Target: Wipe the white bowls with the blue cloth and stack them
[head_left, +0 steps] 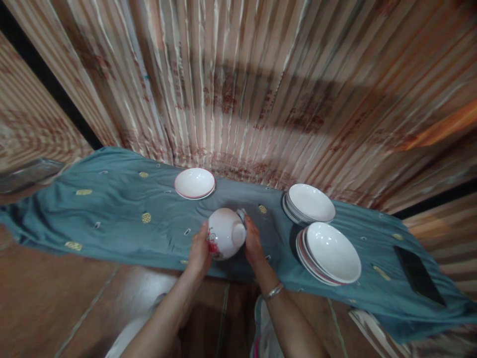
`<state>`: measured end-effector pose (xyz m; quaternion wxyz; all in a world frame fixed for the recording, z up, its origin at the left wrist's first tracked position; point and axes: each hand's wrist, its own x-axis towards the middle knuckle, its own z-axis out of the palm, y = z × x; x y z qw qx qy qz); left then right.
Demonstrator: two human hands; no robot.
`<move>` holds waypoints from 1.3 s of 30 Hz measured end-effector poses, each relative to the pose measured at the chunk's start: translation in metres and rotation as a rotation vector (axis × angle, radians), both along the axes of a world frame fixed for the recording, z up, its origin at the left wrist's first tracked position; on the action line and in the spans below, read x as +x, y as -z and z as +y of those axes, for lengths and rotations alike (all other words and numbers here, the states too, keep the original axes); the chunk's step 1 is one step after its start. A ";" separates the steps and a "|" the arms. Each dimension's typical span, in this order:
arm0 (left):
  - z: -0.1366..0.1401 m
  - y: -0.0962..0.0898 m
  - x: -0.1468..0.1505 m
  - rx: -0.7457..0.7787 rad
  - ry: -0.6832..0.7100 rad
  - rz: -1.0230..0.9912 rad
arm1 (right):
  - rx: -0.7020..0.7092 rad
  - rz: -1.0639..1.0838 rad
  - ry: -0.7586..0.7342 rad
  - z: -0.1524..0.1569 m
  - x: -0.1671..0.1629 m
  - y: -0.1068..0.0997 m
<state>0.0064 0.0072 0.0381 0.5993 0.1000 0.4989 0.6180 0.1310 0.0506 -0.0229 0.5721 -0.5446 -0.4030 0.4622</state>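
Both hands have a white bowl (223, 236) between them, tipped on its side above the cloth-covered table. A red flower pattern shows on its outer wall, and its foot ring faces right. My left hand (200, 251) is closed on the bowl's left side, with the fingers mostly hidden behind it. At the foot-ring side, my right hand (253, 241) is closed on a small pale cloth (241, 214) pressed against the bowl. Only a bit of that cloth shows. Behind the bowl, a short stack of white bowls with red rims (195, 183) rests on the table.
A teal cloth with yellow pineapple prints (122, 219) covers the table. Two stacks of white bowls stand on the right, a rear stack (311, 203) and a front stack (333, 252). A black phone (419, 274) lies farther right. Pleated curtains (238, 99) hang behind.
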 end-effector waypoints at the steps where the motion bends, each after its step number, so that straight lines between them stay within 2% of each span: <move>1: 0.001 0.000 -0.001 -0.005 -0.020 -0.034 | 0.000 0.001 -0.006 -0.001 -0.002 0.000; 6: 0.005 0.004 -0.006 -0.014 -0.060 -0.183 | 0.059 -0.054 -0.039 -0.008 -0.007 0.001; 13: 0.013 -0.003 -0.013 -0.054 -0.089 -0.370 | 0.208 -0.332 -0.056 -0.028 -0.014 -0.005; 23: 0.016 -0.014 -0.018 -0.074 -0.128 -0.395 | 0.283 -0.665 -0.160 -0.057 -0.033 0.000; 31: 0.013 -0.013 -0.018 -0.071 -0.128 -0.388 | 0.470 -0.960 -0.138 -0.064 -0.039 0.004; 39: 0.008 -0.011 -0.016 -0.055 -0.120 -0.377 | 0.658 -1.205 -0.108 -0.061 -0.040 -0.006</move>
